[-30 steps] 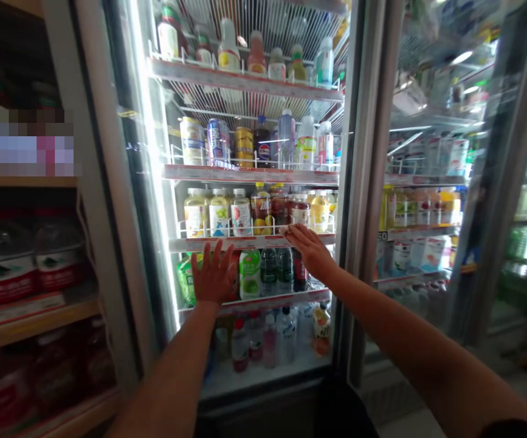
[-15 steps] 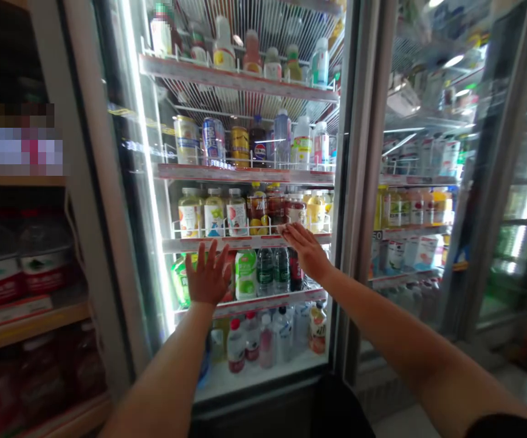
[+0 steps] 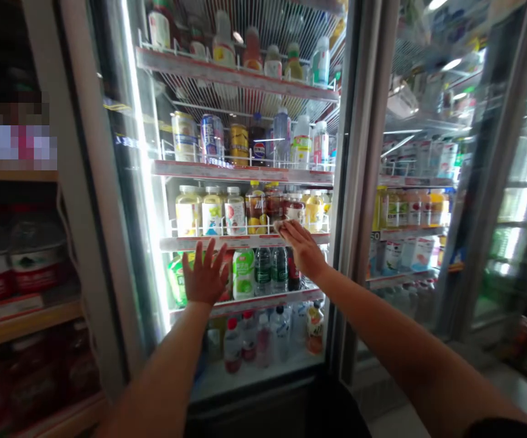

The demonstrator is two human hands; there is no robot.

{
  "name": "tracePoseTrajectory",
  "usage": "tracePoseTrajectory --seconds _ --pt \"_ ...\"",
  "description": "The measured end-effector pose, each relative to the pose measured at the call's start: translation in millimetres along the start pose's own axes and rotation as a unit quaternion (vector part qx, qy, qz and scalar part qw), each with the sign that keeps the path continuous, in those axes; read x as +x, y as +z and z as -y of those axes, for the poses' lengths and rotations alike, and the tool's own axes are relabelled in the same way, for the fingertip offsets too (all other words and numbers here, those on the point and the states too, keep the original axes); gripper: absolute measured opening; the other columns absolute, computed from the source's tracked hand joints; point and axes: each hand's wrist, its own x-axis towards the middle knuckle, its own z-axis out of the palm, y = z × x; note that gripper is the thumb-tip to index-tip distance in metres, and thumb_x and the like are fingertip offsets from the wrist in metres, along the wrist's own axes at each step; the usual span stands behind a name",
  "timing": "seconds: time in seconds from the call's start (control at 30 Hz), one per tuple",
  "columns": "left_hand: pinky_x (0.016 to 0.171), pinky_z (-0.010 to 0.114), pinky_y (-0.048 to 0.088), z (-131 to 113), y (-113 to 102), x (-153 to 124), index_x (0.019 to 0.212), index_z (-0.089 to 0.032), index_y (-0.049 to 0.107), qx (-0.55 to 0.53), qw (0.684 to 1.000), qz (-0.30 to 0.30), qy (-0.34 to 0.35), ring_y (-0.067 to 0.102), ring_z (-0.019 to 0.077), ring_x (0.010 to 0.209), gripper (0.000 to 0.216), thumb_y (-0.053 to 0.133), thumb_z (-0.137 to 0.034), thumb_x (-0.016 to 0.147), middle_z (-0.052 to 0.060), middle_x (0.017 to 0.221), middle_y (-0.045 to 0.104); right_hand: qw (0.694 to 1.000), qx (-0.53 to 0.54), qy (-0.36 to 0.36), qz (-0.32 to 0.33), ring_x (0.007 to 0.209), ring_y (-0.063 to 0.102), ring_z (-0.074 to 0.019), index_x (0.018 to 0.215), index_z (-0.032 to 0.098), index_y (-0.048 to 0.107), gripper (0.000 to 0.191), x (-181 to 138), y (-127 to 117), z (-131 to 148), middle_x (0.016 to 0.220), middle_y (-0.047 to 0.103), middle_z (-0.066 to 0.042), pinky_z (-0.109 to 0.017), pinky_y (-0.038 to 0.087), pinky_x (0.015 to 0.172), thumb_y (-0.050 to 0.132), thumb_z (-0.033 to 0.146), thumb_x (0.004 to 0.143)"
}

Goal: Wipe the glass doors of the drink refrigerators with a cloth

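My left hand [image 3: 203,277] is held flat with fingers spread against the front of a lit drinks fridge [image 3: 245,173], seemingly on its glass door, level with green and dark bottles [image 3: 263,267]. My right hand [image 3: 302,246] also lies flat, fingers stretched up-left. Its fingertips reach the wire rail of the shelf of yellow and red juice bottles [image 3: 227,210]. Neither hand holds anything that I can make out.
Cans and bottles [image 3: 240,141] fill the upper shelves, and small bottles [image 3: 263,334] stand at the bottom. A second glass-door fridge [image 3: 422,201] stands to the right. On the left are wooden shelves [image 3: 21,313] with packs of large water bottles [image 3: 17,258].
Both hands stay flat on the fridge front and have barely shifted. The view has drifted a little to the right and down.
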Motion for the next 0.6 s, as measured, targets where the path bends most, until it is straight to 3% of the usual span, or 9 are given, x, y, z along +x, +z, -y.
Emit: tracePoseTrajectory --seconds 0.3,0.5,0.6 --pt "0.123 0.061 -0.001 0.3 1.5 -0.4 0.151 -0.035 0.034 -0.015 1.000 0.009 -0.010 0.008 0.0261 0.153 0.056 0.046 -0.038 0.097 0.004 0.161 0.030 1.000 -0.004 0.027 -0.012 0.151 0.021 -0.0207 0.152 0.024 0.037 0.070 -3.8 1.2 -1.8 0.156 0.040 -0.004 -0.049 0.031 0.121 0.032 -0.005 0.089" --pt "0.122 0.061 -0.001 0.3 1.7 -0.2 0.152 -0.035 0.033 -0.018 1.000 0.007 -0.005 0.009 0.0281 0.153 0.057 0.048 -0.038 0.097 0.003 0.162 0.027 0.999 0.003 -0.035 0.033 0.151 0.023 -0.0203 0.151 0.026 0.040 0.068 -4.4 4.5 5.0 0.156 0.042 -0.002 -0.047 0.029 0.122 0.035 -0.004 0.090" --pt "0.122 0.061 0.000 -0.4 1.0 -0.3 0.152 -0.033 0.032 -0.002 1.000 0.001 0.000 0.009 0.0275 0.153 0.057 0.048 -0.037 0.098 0.004 0.161 0.028 1.000 0.009 -0.010 0.006 0.151 0.023 -0.0194 0.150 0.023 0.041 0.066 -3.7 6.1 6.0 0.155 0.042 -0.004 -0.046 0.029 0.122 0.035 -0.004 0.091"
